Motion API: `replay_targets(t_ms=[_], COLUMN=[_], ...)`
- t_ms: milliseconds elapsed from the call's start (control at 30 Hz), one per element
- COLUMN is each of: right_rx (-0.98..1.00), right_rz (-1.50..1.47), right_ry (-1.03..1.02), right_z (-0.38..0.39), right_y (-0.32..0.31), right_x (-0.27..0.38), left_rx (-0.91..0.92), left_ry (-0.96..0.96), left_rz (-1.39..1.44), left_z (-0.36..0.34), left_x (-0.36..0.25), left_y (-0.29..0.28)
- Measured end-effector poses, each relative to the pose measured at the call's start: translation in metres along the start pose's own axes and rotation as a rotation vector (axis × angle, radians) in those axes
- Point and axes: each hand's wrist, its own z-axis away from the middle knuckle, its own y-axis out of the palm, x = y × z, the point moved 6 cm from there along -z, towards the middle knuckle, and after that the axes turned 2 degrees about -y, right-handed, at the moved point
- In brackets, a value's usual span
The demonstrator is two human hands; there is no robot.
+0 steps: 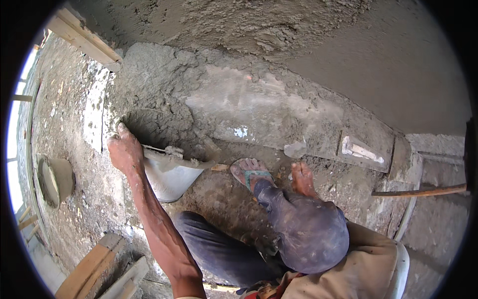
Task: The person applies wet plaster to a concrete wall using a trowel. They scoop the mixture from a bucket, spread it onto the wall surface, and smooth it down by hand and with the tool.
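Note:
My left hand is closed on the rim of a white, mortar-caked bucket at centre-left, its arm reaching up from the lower edge. Grey wet mortar lies heaped just behind the bucket, along a pale step; the bucket's interior is shadowed and partly hidden. My right hand is out of sight. Beside the bucket are a foot in a sandal and a bare foot, with a bent knee in dusty dark trousers below them.
A wet plastered surface fills the upper right. A timber piece juts at upper left. A mortar-stained bucket lies at the left. Wooden boards lie lower left, and a wooden strip projects at the right.

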Motion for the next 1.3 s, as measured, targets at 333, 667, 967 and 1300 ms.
replay_targets(t_ms=[333,667,967,1300], right_rx=[0.479,0.536,0.532,0.181], right_rz=[-0.069,0.185,0.374,-0.364], right_ry=[0.097,-0.399,-0.764,0.008], right_z=[0.015,-0.01,0.006,-0.045], right_y=[0.029,0.138,0.116,-0.002], right_x=[0.103,0.224,0.344,0.194], left_rx=[-0.046,-0.021,-0.076,-0.074], left_ry=[-0.027,-0.05,-0.035,-0.053], left_rz=[0.072,0.094,0.085,0.079], left_z=[0.006,0.016,0.014,0.011], left_x=[0.01,-0.002,0.011,0.017], left_y=[-0.017,-0.014,-0.016,-0.02])
